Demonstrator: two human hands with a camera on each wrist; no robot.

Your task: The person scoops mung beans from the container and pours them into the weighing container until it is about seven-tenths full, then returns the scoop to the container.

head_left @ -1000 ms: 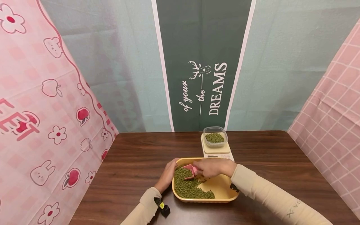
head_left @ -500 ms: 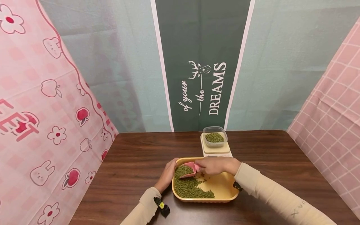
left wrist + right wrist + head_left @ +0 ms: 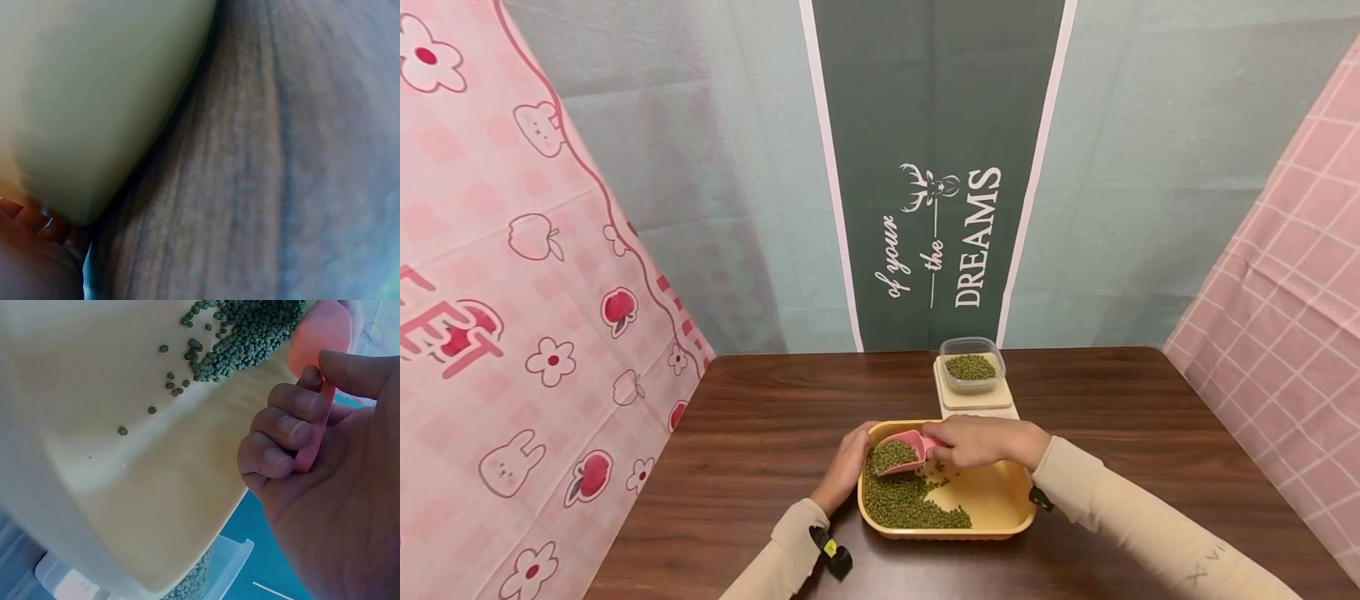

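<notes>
My right hand (image 3: 973,440) grips the handle of a pink scoop (image 3: 925,446), fingers curled round it in the right wrist view. Small green beans, like mung beans, heap in the scoop's bowl, low over the left part of a yellow tray (image 3: 1000,500). More green beans (image 3: 910,504) lie along the tray's left side, with a few strays on its bare floor (image 3: 181,462). At the tray's far left corner, my left hand (image 3: 846,471) holds the rim. Its fingers (image 3: 31,219) show partly against the outer wall in the left wrist view.
Behind the tray stands a white kitchen scale (image 3: 977,400), its front partly hidden by my right hand. A clear plastic container (image 3: 972,385) with green beans sits on it. Brown wooden table (image 3: 760,417) surrounds them, with fabric hangings behind and at both sides.
The scoop has tilted back and risen a little, and its bowl now carries a fuller heap of beans. My right hand has shifted slightly right; the left hand keeps its place.
</notes>
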